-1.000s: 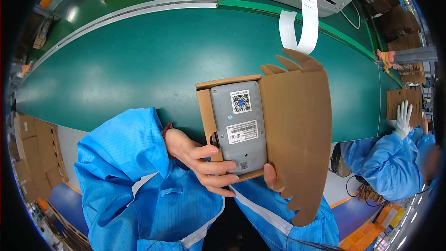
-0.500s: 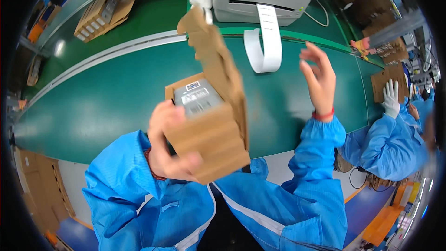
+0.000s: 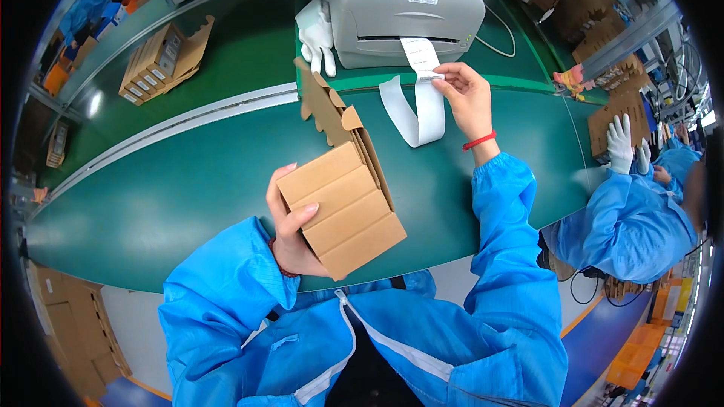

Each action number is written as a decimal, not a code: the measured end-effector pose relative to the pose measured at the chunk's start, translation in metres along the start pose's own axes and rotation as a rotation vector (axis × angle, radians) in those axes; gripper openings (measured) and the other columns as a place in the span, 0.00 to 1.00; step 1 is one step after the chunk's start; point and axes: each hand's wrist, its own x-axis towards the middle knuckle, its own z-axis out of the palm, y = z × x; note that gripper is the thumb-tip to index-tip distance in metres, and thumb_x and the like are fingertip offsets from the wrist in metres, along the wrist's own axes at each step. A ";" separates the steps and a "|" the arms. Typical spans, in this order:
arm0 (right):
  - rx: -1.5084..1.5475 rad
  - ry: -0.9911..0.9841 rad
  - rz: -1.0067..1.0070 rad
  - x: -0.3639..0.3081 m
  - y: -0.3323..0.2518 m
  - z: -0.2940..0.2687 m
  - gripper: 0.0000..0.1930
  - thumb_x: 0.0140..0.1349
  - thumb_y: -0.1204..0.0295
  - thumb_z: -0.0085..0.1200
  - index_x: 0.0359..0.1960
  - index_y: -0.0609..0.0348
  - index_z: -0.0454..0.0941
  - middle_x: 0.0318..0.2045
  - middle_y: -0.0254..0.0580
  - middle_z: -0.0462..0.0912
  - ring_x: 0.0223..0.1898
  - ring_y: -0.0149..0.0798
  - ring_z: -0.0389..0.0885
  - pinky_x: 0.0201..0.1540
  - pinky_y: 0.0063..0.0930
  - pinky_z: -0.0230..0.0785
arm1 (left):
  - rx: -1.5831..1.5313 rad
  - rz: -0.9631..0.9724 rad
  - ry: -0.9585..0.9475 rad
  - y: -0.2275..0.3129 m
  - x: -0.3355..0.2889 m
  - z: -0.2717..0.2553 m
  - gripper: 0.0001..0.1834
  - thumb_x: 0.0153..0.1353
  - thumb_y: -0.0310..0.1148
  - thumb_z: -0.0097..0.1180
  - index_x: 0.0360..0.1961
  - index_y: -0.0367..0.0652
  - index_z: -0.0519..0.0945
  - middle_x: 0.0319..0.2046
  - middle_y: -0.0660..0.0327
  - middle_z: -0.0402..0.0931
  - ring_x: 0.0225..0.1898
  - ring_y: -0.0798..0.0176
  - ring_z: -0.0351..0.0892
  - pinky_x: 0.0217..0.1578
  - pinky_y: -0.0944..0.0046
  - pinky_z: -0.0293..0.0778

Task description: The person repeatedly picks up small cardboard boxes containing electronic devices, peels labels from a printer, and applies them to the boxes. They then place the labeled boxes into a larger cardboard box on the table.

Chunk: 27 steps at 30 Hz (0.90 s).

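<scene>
My left hand (image 3: 290, 226) grips a brown cardboard box (image 3: 343, 207) by its left side, its bottom turned toward me and its open lid flap (image 3: 324, 105) pointing away. The box contents are hidden. My right hand (image 3: 466, 94) reaches forward and pinches the end of a white label strip (image 3: 422, 102) that hangs out of a grey label printer (image 3: 403, 4). The strip curls down onto the green conveyor belt (image 3: 173, 181). A red band circles my right wrist.
An open cardboard box (image 3: 154, 60) with several devices lies on the far green surface at left. White gloves (image 3: 317, 34) lean beside the printer. A co-worker in blue with a white glove (image 3: 620, 143) handles cardboard at right. Stacked cartons stand at lower left.
My left hand has turned the box so its bottom faces me, hiding the grey device. My right hand left the box, rose toward the printer and now holds the label strip.
</scene>
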 end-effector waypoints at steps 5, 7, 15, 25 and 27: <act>0.014 0.051 -0.045 0.000 0.003 0.007 0.06 0.51 0.83 0.54 0.32 0.64 0.75 0.26 0.35 0.78 0.29 0.24 0.75 0.33 0.15 0.67 | -0.099 0.025 0.046 -0.007 -0.003 -0.001 0.47 0.28 0.45 0.72 0.52 0.51 0.60 0.55 0.33 0.42 0.53 0.37 0.59 0.49 0.50 0.63; 0.064 0.048 -0.040 0.000 -0.001 0.004 0.05 0.51 0.83 0.54 0.30 0.65 0.74 0.26 0.35 0.78 0.29 0.24 0.75 0.33 0.15 0.67 | -0.104 -0.009 0.021 -0.007 -0.003 -0.002 0.46 0.28 0.47 0.72 0.51 0.52 0.62 0.55 0.32 0.41 0.53 0.36 0.58 0.49 0.49 0.62; -0.398 0.335 -0.450 -0.022 -0.061 0.000 0.02 0.56 0.83 0.45 0.28 0.64 0.69 0.35 0.42 0.73 0.31 0.31 0.76 0.35 0.20 0.68 | -0.101 0.001 0.044 -0.015 -0.010 0.009 0.40 0.30 0.56 0.68 0.48 0.61 0.67 0.55 0.32 0.45 0.51 0.35 0.57 0.45 0.43 0.60; -0.307 -0.504 -0.113 -0.067 -0.163 0.075 0.07 0.45 0.83 0.59 0.26 0.64 0.75 0.22 0.40 0.74 0.19 0.31 0.74 0.21 0.20 0.64 | -0.051 0.031 -0.001 -0.018 -0.007 -0.001 0.30 0.36 0.57 0.63 0.44 0.67 0.73 0.54 0.40 0.53 0.52 0.41 0.57 0.46 0.42 0.58; -0.322 -0.458 -0.087 -0.071 -0.164 0.075 0.07 0.45 0.82 0.60 0.26 0.63 0.75 0.21 0.39 0.74 0.17 0.28 0.72 0.18 0.18 0.62 | -0.032 0.040 0.001 -0.019 -0.005 -0.002 0.29 0.36 0.56 0.63 0.43 0.67 0.74 0.53 0.41 0.54 0.52 0.42 0.59 0.46 0.43 0.58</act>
